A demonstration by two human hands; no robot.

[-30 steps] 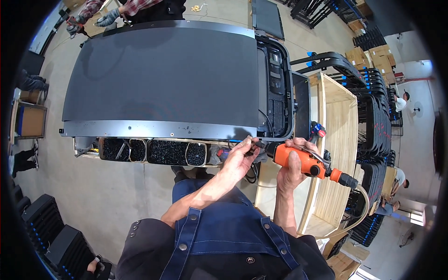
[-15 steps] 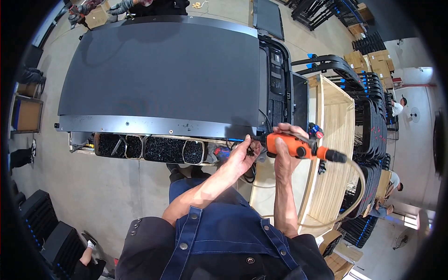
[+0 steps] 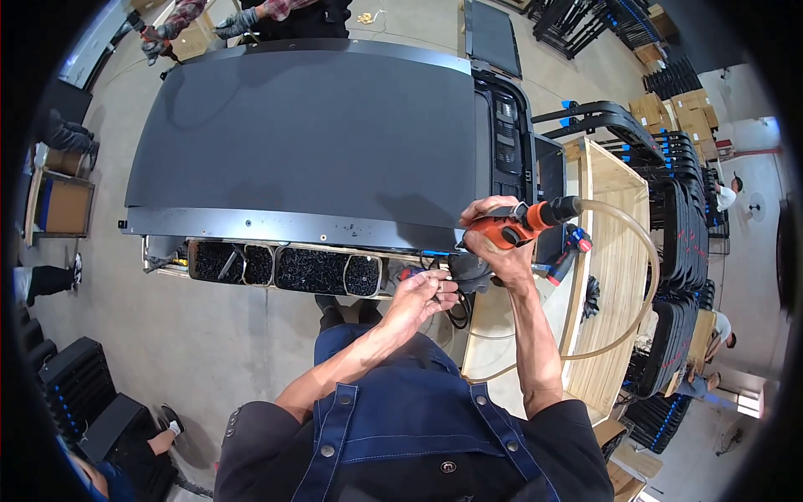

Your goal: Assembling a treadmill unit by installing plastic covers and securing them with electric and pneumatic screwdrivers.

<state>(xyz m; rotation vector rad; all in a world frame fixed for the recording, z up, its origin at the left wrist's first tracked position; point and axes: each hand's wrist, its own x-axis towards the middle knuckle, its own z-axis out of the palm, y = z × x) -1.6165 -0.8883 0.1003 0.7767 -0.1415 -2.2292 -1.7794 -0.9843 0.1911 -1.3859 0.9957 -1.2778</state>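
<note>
My right hand [image 3: 500, 243] is wrapped round an orange and black air screwdriver [image 3: 505, 231] with a clear hose [image 3: 640, 230] at its rear. Its front end points down beside the metal side rail [image 3: 284, 226] of what looks like a treadmill deck with a wide dark grey belt [image 3: 318, 134]; the hand hides the tip. Lower and to the left, my left hand [image 3: 421, 299] is turned palm up with curled fingers, near the bins. Whatever lies in its fingers is too small to make out. Open bins of black screws [image 3: 314, 272] hang along the near rail.
An open wooden crate [image 3: 615, 293] stands at my right, with a red and black power tool [image 3: 573, 247] by its edge. Stacked black frames [image 3: 677, 226] lie beyond. Across the deck a person in gloves [image 3: 238, 23] holds a driver [image 3: 155, 35].
My right hand has swung the screwdriver's rear up and its front toward the rail. My left hand has drawn back from the tool's front, down and left.
</note>
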